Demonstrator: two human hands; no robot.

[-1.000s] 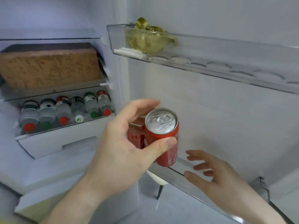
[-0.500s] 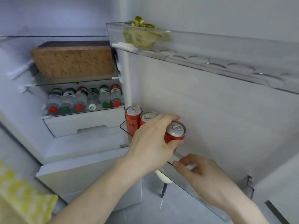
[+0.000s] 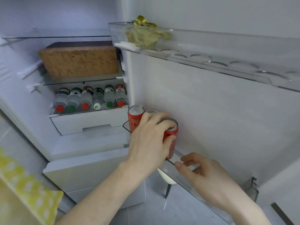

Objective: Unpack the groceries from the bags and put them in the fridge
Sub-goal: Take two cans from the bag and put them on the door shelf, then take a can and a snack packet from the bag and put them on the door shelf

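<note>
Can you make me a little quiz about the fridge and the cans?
1. True or false: the left hand grips a red can.
2. How many water bottles lie in a row on the fridge shelf? A) three B) six C) nine
3. Fill in: the right hand holds the clear front rail of the door ____.

Key:
1. True. It is lowering the can into the door shelf, beside two more red cans.
2. B, six.
3. Shelf. Its thumb lies on the rail's front and its fingers curl over the top edge.
</note>
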